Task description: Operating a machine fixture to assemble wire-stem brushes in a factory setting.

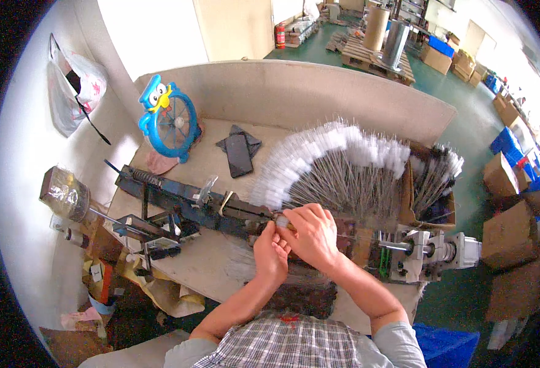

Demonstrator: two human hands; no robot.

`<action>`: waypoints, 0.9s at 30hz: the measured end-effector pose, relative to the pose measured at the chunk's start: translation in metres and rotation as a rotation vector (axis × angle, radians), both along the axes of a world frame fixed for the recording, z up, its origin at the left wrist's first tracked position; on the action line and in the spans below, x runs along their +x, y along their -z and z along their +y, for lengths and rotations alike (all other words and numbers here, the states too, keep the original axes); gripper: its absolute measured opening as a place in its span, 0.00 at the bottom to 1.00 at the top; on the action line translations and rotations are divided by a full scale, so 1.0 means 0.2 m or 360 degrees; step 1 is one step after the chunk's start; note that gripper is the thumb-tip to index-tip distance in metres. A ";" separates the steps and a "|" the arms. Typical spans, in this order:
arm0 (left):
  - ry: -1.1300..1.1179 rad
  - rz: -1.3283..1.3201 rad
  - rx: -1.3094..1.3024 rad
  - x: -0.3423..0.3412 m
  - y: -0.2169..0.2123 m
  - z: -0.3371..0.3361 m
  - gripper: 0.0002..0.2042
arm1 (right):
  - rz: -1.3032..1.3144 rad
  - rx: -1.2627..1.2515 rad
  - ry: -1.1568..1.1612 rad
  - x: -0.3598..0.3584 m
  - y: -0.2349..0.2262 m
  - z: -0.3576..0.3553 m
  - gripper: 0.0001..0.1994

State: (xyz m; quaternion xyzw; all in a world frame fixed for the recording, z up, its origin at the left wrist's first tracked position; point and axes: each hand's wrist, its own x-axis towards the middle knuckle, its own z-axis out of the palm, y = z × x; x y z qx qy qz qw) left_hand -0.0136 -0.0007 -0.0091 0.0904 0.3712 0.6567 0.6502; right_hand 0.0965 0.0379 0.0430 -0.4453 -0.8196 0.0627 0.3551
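Note:
My left hand [271, 257] and my right hand [314, 236] meet at the right end of a long dark metal machine [215, 205]. The fingers of my left hand are curled, with thumb and fingertips pressed together near a small pale piece. My right hand bends over that same spot with its fingers closed in a pinch. What lies within the fingers is mostly hidden. Just beyond my hands, a wide fan of wire-handled brushes [337, 150] with white bristles covers the table [215, 121].
A cardboard box [406, 199] of more brushes stands to the right, behind a motor unit [432, 248] with a shaft. Farther back are a blue duck-shaped fan [175, 122] and a phone [239, 155] on a dark cloth. A low panel [245, 86] borders the table's far side.

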 end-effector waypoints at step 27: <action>-0.0128 -0.0179 0.0134 0.06 -0.04 -0.01 0.04 | 0.0064 0.0015 -0.0230 0.11 -0.03 0.00 0.13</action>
